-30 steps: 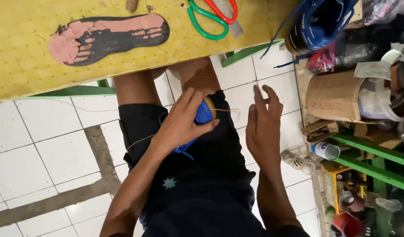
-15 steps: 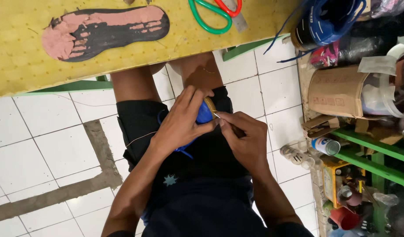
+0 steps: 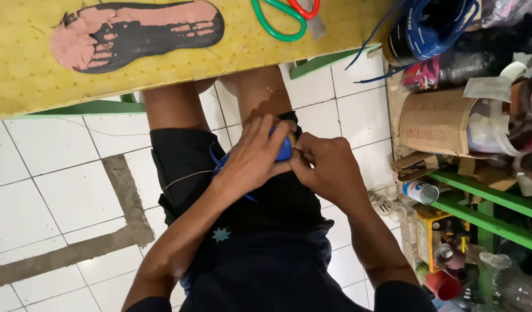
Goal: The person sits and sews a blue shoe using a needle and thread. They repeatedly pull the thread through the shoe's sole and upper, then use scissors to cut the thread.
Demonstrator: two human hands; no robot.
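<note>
White tiled floor (image 3: 58,190) with a grey cement strip (image 3: 75,248), yellow workbench (image 3: 23,81), green shelf rails (image 3: 485,202) at right.

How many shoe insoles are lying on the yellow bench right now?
1. A single pink and black insole lies flat on the yellow bench, at its left end, left of the green scissors. More may lie beyond the top edge of the view.

Glossy white floor tiles (image 3: 58,196), matt yellow perforated board (image 3: 23,69), rough worn pink-and-black rubber sole (image 3: 136,34).
</note>
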